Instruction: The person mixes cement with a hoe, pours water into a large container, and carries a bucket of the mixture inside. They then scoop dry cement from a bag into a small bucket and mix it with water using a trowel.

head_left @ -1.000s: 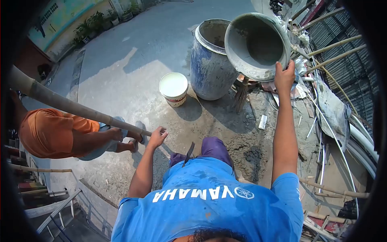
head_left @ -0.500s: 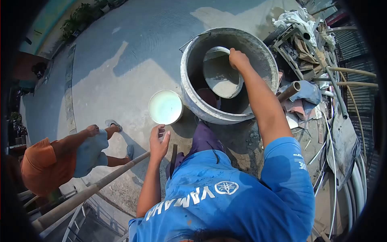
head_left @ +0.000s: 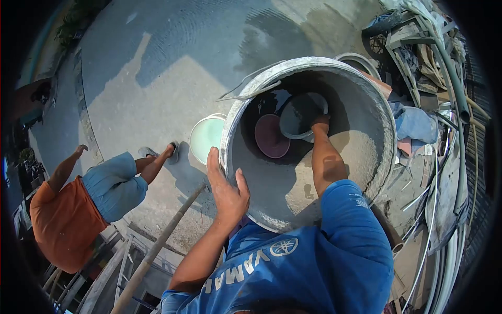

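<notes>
Deep inside a large cement-crusted drum (head_left: 384,157), my right hand (head_left: 320,124) is closed on the rim of a grey bucket (head_left: 300,112). The bucket is tilted, with its mouth facing up toward me. Beside it, low in the drum, sits a reddish round container (head_left: 272,137). My left hand (head_left: 228,191) is at the drum's near left rim, fingers extended and thumb apart, holding nothing. Just left of the drum stands a white bucket (head_left: 206,137) with pale contents, partly hidden by the drum's rim.
At the left a person in an orange shirt (head_left: 68,225) stands on the concrete. A long pole (head_left: 157,248) slants up from the bottom. Scrap, cloth (head_left: 415,124), pipes and hoses are piled at the right. Wet patches mark the ground behind the drum.
My right hand has gone deeper into the drum with the grey bucket. My left hand has moved up and right to the drum's rim. The view has shifted closer, and the other person's pose differs.
</notes>
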Demonstrator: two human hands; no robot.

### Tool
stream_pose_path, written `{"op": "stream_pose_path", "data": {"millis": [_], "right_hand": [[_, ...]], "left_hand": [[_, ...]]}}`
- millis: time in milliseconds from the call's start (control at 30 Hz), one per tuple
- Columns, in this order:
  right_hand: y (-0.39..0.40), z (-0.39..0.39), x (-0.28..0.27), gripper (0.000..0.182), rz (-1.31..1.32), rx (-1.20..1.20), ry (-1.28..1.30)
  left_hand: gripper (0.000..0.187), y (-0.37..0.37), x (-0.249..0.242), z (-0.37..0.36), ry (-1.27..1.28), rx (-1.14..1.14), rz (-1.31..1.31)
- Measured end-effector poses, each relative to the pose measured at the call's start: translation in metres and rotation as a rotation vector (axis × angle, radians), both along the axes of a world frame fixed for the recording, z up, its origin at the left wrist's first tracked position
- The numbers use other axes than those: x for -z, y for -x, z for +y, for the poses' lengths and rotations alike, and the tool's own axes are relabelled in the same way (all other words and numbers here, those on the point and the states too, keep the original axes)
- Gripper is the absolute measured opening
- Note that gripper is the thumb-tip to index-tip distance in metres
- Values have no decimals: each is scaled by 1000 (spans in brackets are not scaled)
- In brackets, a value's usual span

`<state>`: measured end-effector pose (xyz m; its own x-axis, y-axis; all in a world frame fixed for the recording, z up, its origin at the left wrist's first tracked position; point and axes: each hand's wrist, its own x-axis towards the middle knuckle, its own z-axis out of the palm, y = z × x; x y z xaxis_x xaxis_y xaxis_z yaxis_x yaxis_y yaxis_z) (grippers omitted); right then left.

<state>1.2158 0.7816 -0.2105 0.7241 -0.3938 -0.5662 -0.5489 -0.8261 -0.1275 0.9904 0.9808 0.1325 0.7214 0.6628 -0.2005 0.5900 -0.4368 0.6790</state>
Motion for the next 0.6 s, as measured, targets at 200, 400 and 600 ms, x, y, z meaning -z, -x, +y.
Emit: {"op": "stream_pose_path", "data": {"millis": [200,400,600], "right_hand": [[40,-110,301,50,21,-208,275],[17,-43,172,51,164,-676,306],[7,-9,200,34,8,-798,328]], "left_hand": [[63,0,0,6,-57,95,70],[63,4,0,5,-33,42,150],[63,2,0,4,-65,53,150]]}}
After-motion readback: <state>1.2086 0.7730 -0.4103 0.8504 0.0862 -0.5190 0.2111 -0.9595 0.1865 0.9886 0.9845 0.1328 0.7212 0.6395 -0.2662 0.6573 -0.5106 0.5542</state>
